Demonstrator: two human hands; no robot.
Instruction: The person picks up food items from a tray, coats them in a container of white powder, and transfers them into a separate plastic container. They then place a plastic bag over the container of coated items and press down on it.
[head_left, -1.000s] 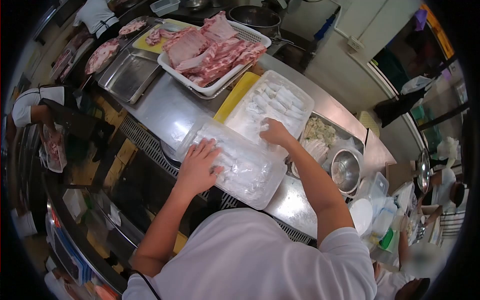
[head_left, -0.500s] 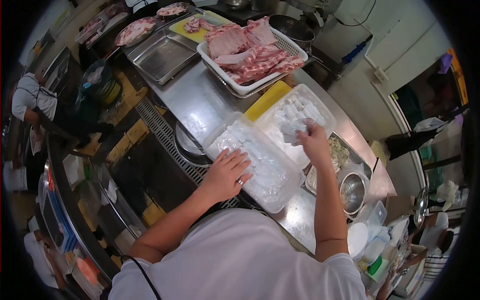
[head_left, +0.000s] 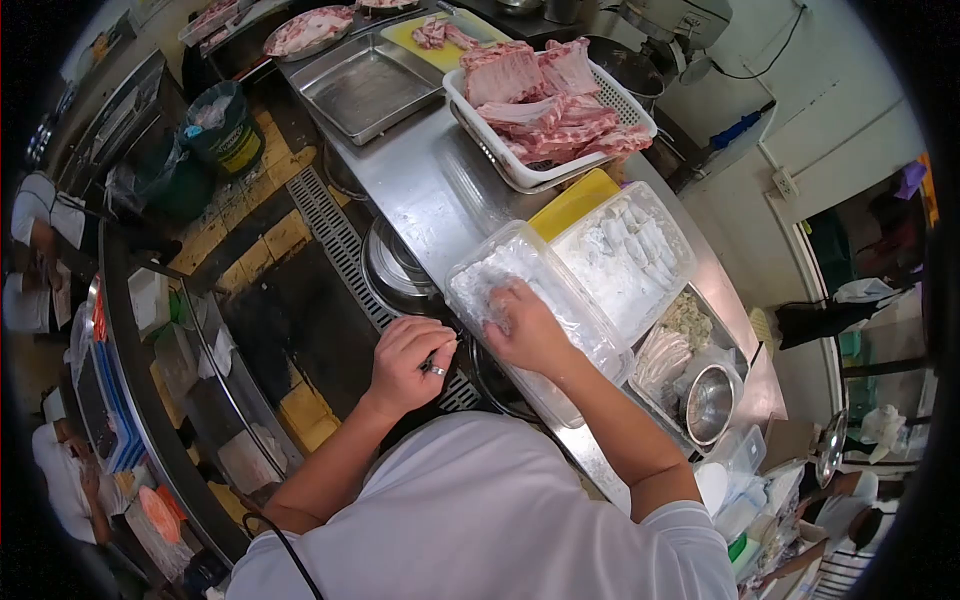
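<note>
My right hand (head_left: 525,328) reaches down into the nearer clear plastic tub (head_left: 590,345), its bent fingers pressed on the white contents; what they grip is hidden. White, powdery pieces and a shiny clear film show in this tub. My left hand (head_left: 408,368), with a ring on one finger, is curled closed just off the tub's left side; I cannot make out whether anything is in it. Beside the nearer tub, a second clear tub (head_left: 687,250) holds several white-coated pieces (head_left: 638,240) on loose white powder (head_left: 605,290).
A white basket (head_left: 468,108) of raw ribs (head_left: 555,105) stands farther up the steel counter (head_left: 420,190), beside a steel tray (head_left: 370,85). A yellow board (head_left: 570,203) lies behind the tubs. At right are a metal bowl (head_left: 709,403) and pale food pieces (head_left: 665,358). Other people stand at far left.
My right hand has moved left from the farther tub into the nearer one; the clear film it held no longer shows in it. My left hand has lifted off the nearer tub and curled up.
</note>
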